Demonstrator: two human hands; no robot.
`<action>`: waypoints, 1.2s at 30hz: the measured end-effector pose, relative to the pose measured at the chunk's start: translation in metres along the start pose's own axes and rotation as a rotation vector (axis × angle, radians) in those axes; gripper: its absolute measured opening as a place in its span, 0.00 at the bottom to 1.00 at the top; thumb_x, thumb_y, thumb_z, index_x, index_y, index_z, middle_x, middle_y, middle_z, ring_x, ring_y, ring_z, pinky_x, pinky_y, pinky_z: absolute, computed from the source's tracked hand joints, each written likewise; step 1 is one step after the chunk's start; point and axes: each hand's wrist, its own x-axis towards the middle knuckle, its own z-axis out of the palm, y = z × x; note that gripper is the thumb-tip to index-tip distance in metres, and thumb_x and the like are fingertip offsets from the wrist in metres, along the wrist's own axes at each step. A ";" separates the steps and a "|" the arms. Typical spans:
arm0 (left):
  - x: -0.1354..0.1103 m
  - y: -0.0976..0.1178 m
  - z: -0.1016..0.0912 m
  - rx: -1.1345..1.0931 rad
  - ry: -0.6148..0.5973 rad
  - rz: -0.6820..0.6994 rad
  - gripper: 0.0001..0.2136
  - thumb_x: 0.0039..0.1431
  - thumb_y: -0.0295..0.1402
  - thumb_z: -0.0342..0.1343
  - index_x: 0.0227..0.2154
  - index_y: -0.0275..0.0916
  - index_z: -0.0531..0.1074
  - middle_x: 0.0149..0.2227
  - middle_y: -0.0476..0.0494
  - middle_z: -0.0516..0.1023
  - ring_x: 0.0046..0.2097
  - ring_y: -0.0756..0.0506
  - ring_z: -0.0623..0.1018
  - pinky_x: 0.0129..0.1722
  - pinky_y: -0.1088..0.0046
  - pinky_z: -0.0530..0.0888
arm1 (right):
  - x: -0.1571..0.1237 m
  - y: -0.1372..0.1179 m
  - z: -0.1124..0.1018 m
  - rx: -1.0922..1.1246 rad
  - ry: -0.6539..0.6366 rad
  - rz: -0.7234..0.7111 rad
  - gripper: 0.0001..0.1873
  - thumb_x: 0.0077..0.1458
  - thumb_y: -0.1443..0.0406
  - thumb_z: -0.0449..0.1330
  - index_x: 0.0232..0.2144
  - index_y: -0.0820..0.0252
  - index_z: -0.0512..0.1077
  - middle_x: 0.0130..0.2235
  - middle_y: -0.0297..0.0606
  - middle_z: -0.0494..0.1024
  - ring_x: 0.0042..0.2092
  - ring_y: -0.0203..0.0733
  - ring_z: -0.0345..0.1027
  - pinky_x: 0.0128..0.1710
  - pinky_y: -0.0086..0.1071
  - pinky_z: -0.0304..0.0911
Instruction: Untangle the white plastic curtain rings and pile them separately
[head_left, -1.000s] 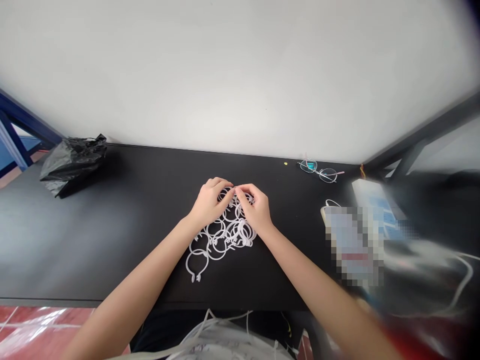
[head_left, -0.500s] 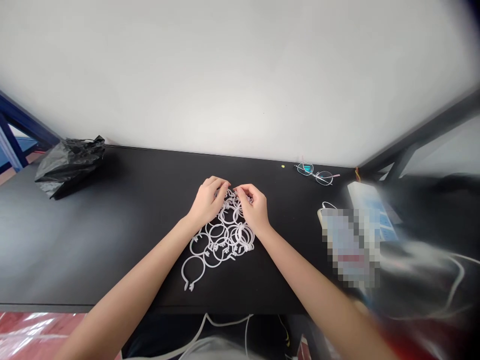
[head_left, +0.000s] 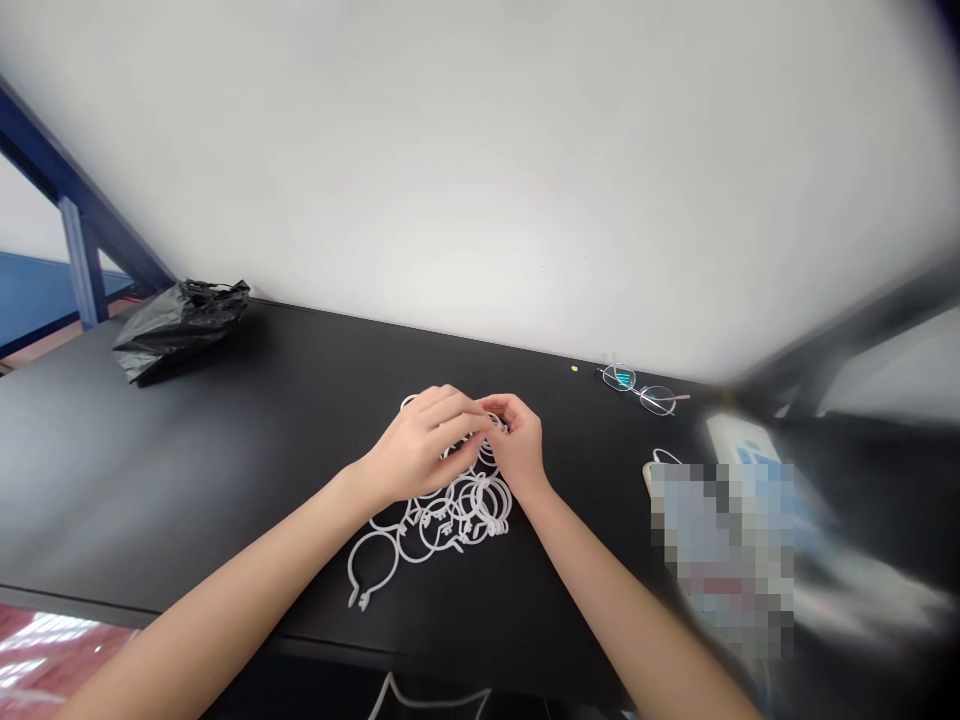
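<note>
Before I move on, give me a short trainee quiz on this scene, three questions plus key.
1. Choose one: what lies beneath the left hand?
A) pens
B) rings
C) coins

2. True or false: in the picture, the bag lies left of the rings.

3. Short answer: which hand is nearer the glasses?

Key:
1. B
2. True
3. The right hand
</note>
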 end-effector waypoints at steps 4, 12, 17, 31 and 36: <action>0.000 0.011 -0.009 0.045 0.170 0.077 0.08 0.59 0.23 0.51 0.36 0.42 0.71 0.29 0.48 0.77 0.30 0.48 0.74 0.31 0.68 0.72 | 0.000 -0.001 0.001 0.007 0.012 0.017 0.06 0.48 0.67 0.63 0.32 0.60 0.74 0.36 0.39 0.80 0.38 0.44 0.75 0.43 0.39 0.70; -0.021 -0.057 -0.024 0.110 -0.093 0.229 0.06 0.57 0.26 0.53 0.35 0.42 0.72 0.31 0.47 0.79 0.33 0.47 0.77 0.35 0.68 0.74 | 0.001 0.001 0.003 0.051 0.035 0.046 0.06 0.47 0.68 0.62 0.32 0.59 0.74 0.35 0.39 0.80 0.38 0.44 0.77 0.42 0.38 0.71; -0.025 -0.102 -0.019 0.055 -0.042 -0.015 0.06 0.60 0.33 0.50 0.31 0.40 0.71 0.30 0.42 0.77 0.33 0.46 0.75 0.35 0.66 0.73 | 0.003 0.005 0.003 0.109 0.051 0.055 0.06 0.48 0.69 0.60 0.32 0.59 0.73 0.36 0.40 0.80 0.38 0.44 0.78 0.43 0.39 0.72; -0.033 -0.095 -0.014 0.006 -0.346 0.072 0.07 0.58 0.40 0.57 0.31 0.42 0.71 0.31 0.44 0.76 0.35 0.45 0.74 0.38 0.66 0.69 | 0.005 0.005 0.004 0.223 0.106 0.127 0.09 0.47 0.68 0.63 0.34 0.59 0.72 0.38 0.42 0.81 0.43 0.48 0.78 0.46 0.41 0.73; -0.033 -0.092 -0.015 -0.025 -0.404 0.033 0.09 0.60 0.39 0.55 0.28 0.43 0.71 0.30 0.44 0.75 0.34 0.46 0.74 0.37 0.67 0.70 | 0.005 0.001 0.005 0.269 0.118 0.159 0.10 0.45 0.67 0.67 0.33 0.59 0.72 0.40 0.42 0.81 0.44 0.49 0.78 0.46 0.41 0.74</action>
